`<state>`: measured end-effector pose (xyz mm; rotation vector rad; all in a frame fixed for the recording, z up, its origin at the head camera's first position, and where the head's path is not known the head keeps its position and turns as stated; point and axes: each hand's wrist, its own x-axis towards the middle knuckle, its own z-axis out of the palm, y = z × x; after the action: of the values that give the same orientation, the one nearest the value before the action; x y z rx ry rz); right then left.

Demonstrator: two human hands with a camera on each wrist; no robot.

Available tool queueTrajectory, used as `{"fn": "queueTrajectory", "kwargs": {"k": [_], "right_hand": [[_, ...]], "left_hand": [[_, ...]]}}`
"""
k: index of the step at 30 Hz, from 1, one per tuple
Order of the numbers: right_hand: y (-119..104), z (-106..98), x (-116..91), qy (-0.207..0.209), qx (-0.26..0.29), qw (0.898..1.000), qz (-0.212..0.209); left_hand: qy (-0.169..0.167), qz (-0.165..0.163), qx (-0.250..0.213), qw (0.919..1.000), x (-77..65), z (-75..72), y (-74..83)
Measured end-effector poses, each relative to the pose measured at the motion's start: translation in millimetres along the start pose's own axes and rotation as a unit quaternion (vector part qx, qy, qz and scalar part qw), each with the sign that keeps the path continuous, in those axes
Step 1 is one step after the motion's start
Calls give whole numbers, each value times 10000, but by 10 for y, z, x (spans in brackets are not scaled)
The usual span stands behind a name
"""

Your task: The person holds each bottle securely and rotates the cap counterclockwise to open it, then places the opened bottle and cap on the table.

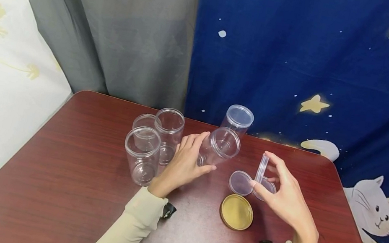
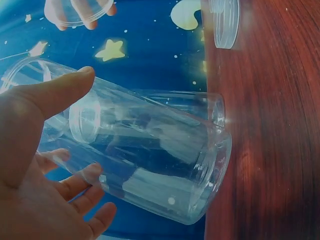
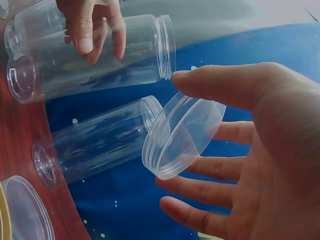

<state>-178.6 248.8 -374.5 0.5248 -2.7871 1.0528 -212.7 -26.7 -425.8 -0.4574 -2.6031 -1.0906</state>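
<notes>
My left hand holds a tall clear plastic jar, thumb on one side and fingers on the other. The jar has an open mouth and leans to the right. In the left wrist view, its base is at the lower end, near the table. My right hand pinches a clear round lid on edge between thumb and fingers, to the right of that jar. The same lid is apart from any jar in the right wrist view. Behind the held jar stands another clear jar with a lid on it.
Three clear jars without lids stand close together left of my left hand. Below my right hand lie two clear lids, one fully visible, and a gold lid. Curtains hang behind the table's far edge.
</notes>
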Motion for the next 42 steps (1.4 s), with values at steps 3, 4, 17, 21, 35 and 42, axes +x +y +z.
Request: {"fn": "queueTrajectory", "kwargs": {"k": [3,4,17,21,35,42], "right_hand": [[22,-4,6,11,28,10000,-22],[32,-5,8,16,28,10000,-29],[110,-25,27,126,87,9999,18],[145,-23,31,216,41,9997,48],[318,23,72,413,397,9983,129],[423,32,73,481,510,9968,394]], "left_hand": [[-33,-66,-43,10000,15,-7,-13],[-42,-96,-65,9999,20,-10,-17],[-151,-664,-437,9967,45,-30,-42],[-80,-762,-431,9961,45,-26,-46],[145,-1207,-522,9912,37,-21,-38],[161,-1295,-509,9901,33,-6,-43]]}}
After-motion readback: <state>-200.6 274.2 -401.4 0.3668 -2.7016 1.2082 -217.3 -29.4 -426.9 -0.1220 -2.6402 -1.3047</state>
